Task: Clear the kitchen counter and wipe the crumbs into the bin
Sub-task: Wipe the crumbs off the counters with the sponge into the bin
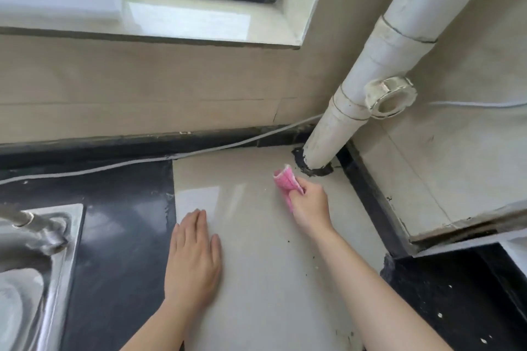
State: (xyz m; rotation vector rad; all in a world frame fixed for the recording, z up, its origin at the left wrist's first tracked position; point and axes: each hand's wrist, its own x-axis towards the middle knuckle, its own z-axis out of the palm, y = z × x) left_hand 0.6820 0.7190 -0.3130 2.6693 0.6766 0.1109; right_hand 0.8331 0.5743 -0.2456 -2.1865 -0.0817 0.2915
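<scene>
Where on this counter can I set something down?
Bare: the beige tile between the two hands and behind the left hand up to the white cable; also the black counter between sink and tile. Crowded: the corner by the pipe, where the right hand holds the pink cloth.

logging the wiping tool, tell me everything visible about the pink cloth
The cloth is pink with a fine checked weave and a pale edge, bunched into a wad. The right hand grips its near end, hiding part of it; the free end points toward the pipe base without touching it. It seems to rest on the pale counter near the back corner.
</scene>
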